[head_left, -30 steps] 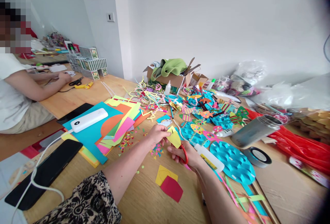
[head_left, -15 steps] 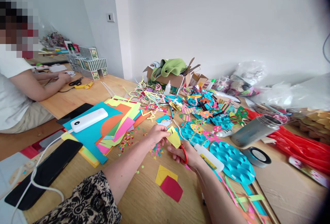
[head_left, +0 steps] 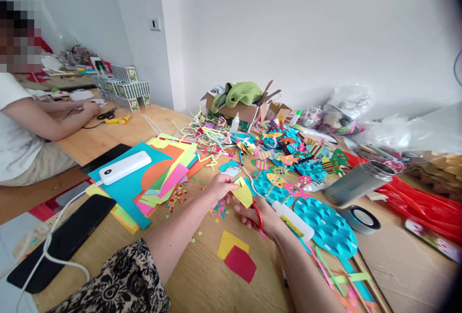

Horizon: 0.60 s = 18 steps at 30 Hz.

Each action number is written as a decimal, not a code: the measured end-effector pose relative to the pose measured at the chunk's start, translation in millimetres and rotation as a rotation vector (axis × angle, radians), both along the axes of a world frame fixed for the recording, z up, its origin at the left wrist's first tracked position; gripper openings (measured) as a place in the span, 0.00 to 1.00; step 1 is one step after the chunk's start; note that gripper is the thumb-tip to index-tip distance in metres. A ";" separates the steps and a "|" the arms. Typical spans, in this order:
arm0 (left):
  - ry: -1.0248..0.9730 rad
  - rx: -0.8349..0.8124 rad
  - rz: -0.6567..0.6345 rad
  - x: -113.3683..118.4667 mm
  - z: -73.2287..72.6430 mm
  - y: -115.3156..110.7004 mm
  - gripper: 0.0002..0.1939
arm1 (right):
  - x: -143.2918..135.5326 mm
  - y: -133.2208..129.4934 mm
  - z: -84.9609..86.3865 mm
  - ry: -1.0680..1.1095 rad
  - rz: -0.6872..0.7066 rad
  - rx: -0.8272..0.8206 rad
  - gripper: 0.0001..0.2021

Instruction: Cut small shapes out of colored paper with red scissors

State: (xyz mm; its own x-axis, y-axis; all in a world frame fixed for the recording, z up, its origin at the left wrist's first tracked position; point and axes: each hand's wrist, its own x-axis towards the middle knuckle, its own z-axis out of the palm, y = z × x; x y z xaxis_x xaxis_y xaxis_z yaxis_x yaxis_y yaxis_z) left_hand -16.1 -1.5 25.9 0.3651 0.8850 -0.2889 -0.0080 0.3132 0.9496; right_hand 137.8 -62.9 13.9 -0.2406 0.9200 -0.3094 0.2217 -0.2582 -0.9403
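Observation:
Between the fingers of my left hand (head_left: 223, 187) is a small piece of yellow paper (head_left: 244, 194), pinched at its upper left edge. My right hand (head_left: 260, 216) grips red-handled scissors (head_left: 259, 218) at the paper's lower right; the blades are mostly hidden behind the paper and fingers. Below my hands a yellow paper piece (head_left: 227, 243) with a drawn curved line lies on the table, partly under a dark red paper piece (head_left: 241, 264). Tiny coloured paper scraps (head_left: 219, 211) are scattered beneath my left hand.
Coloured sheets (head_left: 135, 183) with a white power bank (head_left: 125, 167) and a black phone (head_left: 61, 243) lie left. Paper fish and blue craft pieces (head_left: 325, 226), a glue bottle (head_left: 294, 220) and a steel flask (head_left: 357, 183) are right. Another person (head_left: 25, 125) sits far left.
My hands, the yellow paper and the scissors stay almost in place. The other person at the left has shifted slightly further left.

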 end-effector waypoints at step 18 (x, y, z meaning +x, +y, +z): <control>-0.020 -0.015 0.000 -0.7 -0.3 0.4 0.12 | -0.4 -1.5 2.8 -0.034 -0.008 -0.003 0.20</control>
State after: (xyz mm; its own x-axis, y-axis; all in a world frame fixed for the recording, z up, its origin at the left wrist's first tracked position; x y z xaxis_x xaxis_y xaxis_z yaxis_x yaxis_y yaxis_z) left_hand -16.7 -1.1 25.6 0.3707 0.8807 -0.2947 -0.0270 0.3275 0.9445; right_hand 137.4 -64.4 16.7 -0.2226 0.9208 -0.3202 0.2515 -0.2631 -0.9314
